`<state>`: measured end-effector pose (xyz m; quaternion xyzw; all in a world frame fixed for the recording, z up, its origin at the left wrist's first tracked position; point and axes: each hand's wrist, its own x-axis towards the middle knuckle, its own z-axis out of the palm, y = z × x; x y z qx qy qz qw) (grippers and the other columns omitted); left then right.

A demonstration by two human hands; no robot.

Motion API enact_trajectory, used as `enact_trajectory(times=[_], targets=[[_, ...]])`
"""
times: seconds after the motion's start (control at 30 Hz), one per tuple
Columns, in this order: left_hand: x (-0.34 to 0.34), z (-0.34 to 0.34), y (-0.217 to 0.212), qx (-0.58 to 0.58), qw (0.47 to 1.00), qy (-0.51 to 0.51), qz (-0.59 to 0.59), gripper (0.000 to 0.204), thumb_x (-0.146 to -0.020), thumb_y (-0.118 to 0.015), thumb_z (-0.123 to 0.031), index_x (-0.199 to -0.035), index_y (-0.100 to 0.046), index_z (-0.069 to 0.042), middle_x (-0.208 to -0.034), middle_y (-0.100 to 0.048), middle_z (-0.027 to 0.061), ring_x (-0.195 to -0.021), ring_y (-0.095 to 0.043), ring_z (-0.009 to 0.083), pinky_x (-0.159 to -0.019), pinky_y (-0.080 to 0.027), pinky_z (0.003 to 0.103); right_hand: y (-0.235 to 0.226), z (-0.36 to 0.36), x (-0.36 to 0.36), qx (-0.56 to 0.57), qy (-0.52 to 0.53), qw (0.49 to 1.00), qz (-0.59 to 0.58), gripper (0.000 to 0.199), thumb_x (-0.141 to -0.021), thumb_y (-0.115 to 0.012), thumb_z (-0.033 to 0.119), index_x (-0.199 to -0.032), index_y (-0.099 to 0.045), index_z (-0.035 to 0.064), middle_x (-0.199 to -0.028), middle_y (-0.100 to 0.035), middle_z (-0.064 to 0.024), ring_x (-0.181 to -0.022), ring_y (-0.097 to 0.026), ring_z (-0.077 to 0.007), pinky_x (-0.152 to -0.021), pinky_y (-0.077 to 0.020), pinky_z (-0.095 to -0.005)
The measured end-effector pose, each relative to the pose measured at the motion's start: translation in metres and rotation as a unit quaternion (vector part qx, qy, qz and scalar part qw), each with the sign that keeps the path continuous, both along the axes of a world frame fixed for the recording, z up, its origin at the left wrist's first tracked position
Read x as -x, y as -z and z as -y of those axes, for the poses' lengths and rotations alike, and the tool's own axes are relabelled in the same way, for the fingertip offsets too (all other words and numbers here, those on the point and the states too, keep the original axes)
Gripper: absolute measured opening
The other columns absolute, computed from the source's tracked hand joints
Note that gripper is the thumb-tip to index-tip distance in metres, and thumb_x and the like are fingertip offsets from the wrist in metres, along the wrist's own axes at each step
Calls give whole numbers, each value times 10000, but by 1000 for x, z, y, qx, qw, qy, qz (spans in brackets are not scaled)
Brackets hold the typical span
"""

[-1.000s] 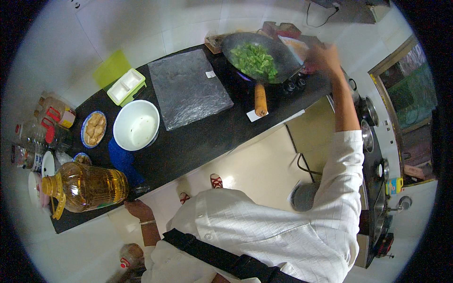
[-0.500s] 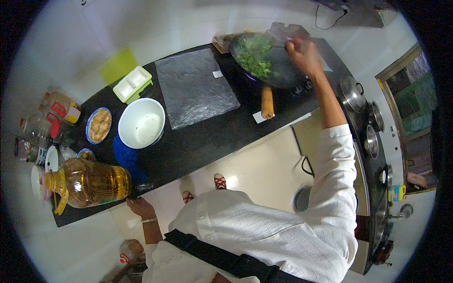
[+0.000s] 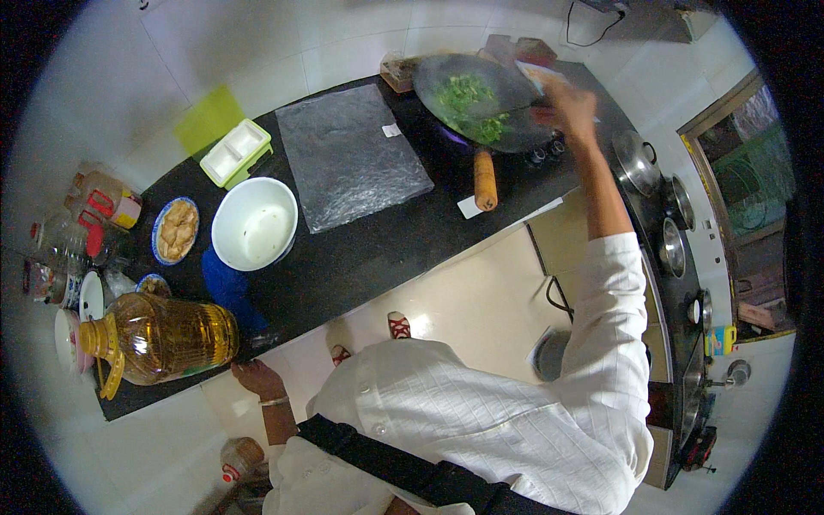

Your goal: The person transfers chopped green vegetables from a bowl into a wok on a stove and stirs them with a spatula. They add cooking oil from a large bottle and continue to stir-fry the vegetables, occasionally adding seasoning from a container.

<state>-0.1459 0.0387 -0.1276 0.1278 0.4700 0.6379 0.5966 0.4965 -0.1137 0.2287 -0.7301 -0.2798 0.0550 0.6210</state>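
Note:
A dark wok (image 3: 515, 86) of chopped green vegetables (image 3: 468, 99) sits on a burner at the far end of the black counter (image 3: 378, 257), its orange handle (image 3: 486, 180) pointing toward me. My right hand (image 3: 571, 107) reaches over the wok's right rim, closed on a light-coloured flat utensil (image 3: 539, 74) whose kind I cannot make out. My left hand (image 3: 253, 378) rests low at the counter's near edge, just beside a big jug of yellow oil (image 3: 163, 339). Its fingers are too small to read.
On the counter lie a grey sheet-covered board (image 3: 352, 159), a white bowl (image 3: 254, 225), a blue plate of pale food (image 3: 177, 230), a green-and-white box (image 3: 236, 153) and several bottles (image 3: 77, 232). Metal pots and lids (image 3: 639, 163) stand on the right-hand counter.
My right hand has shifted a little along the wok's right rim, first inward over the greens, then back. My left hand stays at the counter's edge.

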Motion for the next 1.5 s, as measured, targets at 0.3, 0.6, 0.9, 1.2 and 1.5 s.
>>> enact_trajectory(times=[0.3,0.6,0.9,1.2,1.5], targets=[[-1,-1,-6,-30,999,25,-21,251,-904,-408,-319,-971,-505,-97,-854,-535,-15,-683,-441,112,-678,-366,265,56,-1,-23,8,109,982,151,258,-758,-577,196,-772,-592,-61,-655,-598,-89,-532,-516,-160,-540,-440,-318],[9,-2,-1,-15,999,26,39,239,-878,-463,-314,-974,-527,-106,-882,-550,7,-699,-451,132,-682,-362,261,50,-15,-64,-41,110,981,152,232,-765,-574,164,-643,-564,-33,-553,-520,-28,-463,-449,-110,-440,-377,-293],[-10,6,-25,-33,997,18,-61,234,-889,-440,-302,-963,-522,-96,-871,-534,11,-729,-448,132,-699,-356,264,75,-6,-9,-23,89,994,58,213,-780,-549,132,-651,-547,-38,-590,-558,-65,-483,-557,-131,-433,-456,-271],[-10,6,-35,3,1000,-14,-3,289,-882,-427,-335,-987,-510,-79,-872,-510,6,-750,-432,131,-742,-330,286,-33,11,66,27,16,999,16,308,-818,-546,223,-858,-538,-82,-738,-590,-138,-539,-619,-218,-475,-533,-289],[5,-3,1,-37,996,6,-75,368,-869,-439,-380,-1048,-495,-63,-1039,-517,41,-941,-448,163,-865,-298,317,26,-5,-6,34,48,995,77,321,-828,-530,193,-979,-542,-91,-766,-581,-112,-630,-633,-230,-533,-536,-300]])
